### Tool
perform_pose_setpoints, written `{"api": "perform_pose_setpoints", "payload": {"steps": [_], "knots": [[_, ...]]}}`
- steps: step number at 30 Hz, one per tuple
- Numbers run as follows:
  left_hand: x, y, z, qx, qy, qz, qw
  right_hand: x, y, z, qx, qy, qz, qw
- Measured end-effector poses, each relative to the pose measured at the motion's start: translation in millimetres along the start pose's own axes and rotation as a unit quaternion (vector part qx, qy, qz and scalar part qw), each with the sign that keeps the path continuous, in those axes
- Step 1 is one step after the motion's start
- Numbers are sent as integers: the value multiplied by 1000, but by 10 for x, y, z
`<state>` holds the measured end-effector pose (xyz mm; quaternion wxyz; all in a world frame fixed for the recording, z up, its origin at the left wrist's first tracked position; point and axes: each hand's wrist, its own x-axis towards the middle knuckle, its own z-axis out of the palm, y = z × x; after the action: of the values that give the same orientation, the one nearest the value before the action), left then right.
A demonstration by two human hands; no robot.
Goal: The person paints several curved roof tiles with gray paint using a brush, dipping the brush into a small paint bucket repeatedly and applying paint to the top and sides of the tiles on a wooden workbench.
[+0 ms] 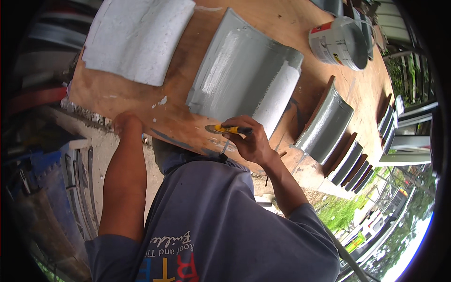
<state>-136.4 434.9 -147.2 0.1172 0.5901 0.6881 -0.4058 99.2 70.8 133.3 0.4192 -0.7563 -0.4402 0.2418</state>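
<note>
My right hand [248,138] is closed around a paintbrush [231,129] with a yellow and black handle, its tip pointing left. The brush is just off the near edge of a curved roof tile [239,70]. Wet grey paint covers most of that tile, while a strip along its right side is white. My left hand [127,123] rests at the near left edge of the wooden table [181,91], its fingers mostly hidden. Above it lies a second curved tile [136,40], white all over.
A white bucket [329,44] smeared with grey paint stands at the far right. Several grey-painted tiles [329,124] lean along the table's right side. Dark tiles [84,188] are stacked on the ground at left. Grey smears mark the table's near edge.
</note>
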Motion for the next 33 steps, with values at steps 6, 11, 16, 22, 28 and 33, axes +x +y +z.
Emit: {"api": "perform_pose_setpoints", "payload": {"steps": [6,11,16,22,28,33], "knots": [[-870,-104,-514,170,33,149,974,154,156,-1103,-136,304,18,943],[-833,-225,-426,265,66,175,946,331,151,-2201,-189,469,48,861],[-1098,-211,-574,276,76,204,936,491,458,-3142,-131,575,86,803],[-1134,-210,-603,246,96,212,941,897,901,-3655,-186,496,156,834],[-950,-194,-515,261,90,211,938,916,900,-3688,-126,483,156,852],[-1161,-125,-615,297,81,194,931,645,782,-3605,-124,483,106,860]]}}
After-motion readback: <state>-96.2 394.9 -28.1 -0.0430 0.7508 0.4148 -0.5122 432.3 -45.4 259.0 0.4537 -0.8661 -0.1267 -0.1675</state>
